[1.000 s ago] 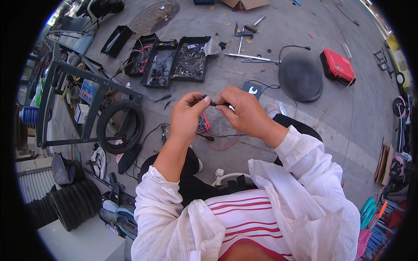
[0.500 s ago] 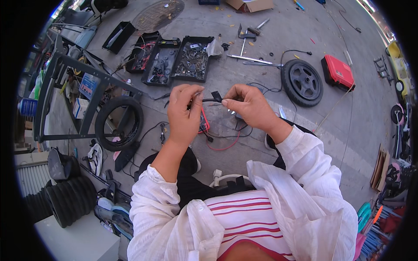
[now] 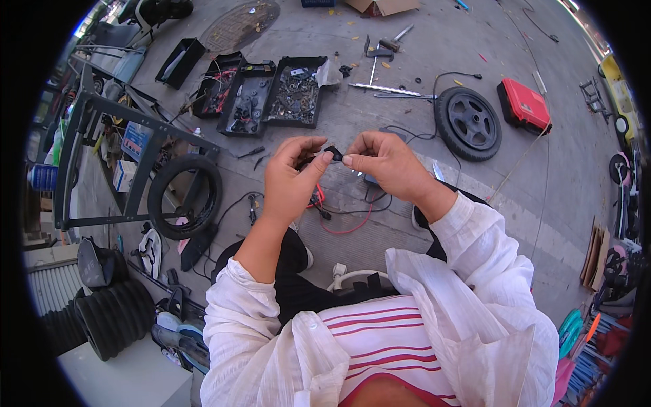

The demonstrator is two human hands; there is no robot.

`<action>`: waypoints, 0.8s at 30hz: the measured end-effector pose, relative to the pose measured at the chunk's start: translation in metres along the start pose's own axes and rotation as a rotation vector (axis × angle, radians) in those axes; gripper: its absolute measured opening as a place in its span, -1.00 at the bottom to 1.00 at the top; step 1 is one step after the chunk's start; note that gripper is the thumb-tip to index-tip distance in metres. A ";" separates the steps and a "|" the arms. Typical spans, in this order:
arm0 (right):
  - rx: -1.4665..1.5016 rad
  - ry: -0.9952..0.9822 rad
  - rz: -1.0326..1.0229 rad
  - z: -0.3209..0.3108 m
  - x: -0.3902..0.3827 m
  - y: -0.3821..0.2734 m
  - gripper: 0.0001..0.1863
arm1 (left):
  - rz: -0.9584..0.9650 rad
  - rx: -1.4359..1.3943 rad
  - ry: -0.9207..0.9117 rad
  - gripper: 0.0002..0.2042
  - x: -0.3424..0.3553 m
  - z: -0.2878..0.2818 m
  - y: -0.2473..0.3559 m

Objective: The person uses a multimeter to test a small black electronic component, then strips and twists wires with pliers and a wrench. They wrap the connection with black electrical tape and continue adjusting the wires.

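Observation:
Between my two hands, in front of my chest, is a short stretch of black cable with a small black piece (image 3: 333,152) on it that looks like tape. My left hand (image 3: 288,173) pinches it from the left, thumb and curled fingers closed at the black piece. From the right, my right hand (image 3: 388,161) pinches the other end between thumb and index finger. The fingers hide most of the cable. Below the hands, a red-edged device (image 3: 317,197) lies on the ground, partly covered by my left hand, with a red wire (image 3: 352,231) close by.
Black trays of small parts (image 3: 296,95) lie ahead. A black spoked wheel (image 3: 468,123) and a red case (image 3: 525,106) are on the right. At left stand a dark metal frame (image 3: 85,146) and a loose tyre (image 3: 157,193). Long metal tools (image 3: 390,89) lie ahead.
My left hand has moved right, closer to my right hand, and its thumb now presses at the black piece. The black piece no longer stands up as a flap; less cable shows.

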State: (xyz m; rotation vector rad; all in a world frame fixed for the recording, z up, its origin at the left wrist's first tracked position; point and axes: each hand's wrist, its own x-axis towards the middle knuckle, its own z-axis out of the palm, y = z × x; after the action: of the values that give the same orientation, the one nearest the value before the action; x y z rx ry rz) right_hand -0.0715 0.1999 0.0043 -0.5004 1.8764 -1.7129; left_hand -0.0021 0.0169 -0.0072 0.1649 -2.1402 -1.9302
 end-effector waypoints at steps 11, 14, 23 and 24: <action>-0.324 0.033 -0.336 0.014 -0.006 -0.001 -0.87 | -0.011 0.206 0.053 -0.90 -0.005 0.001 0.008; -0.544 0.044 -0.501 0.017 -0.009 -0.005 -0.86 | -0.045 0.277 0.033 -0.87 -0.005 0.000 0.009; -0.993 -0.036 -0.891 0.021 -0.018 0.005 -0.80 | -0.800 -0.182 -0.531 -0.86 0.017 -0.032 -0.004; -0.995 -0.040 -0.896 0.022 -0.019 0.004 -0.79 | -0.816 -0.217 -0.572 -0.85 0.018 -0.033 -0.007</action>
State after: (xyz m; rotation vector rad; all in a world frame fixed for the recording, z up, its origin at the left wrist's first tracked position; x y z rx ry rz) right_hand -0.0425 0.1947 0.0021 -1.9555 2.5877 -0.9813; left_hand -0.0118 -0.0202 -0.0092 0.5813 -2.3966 -2.9478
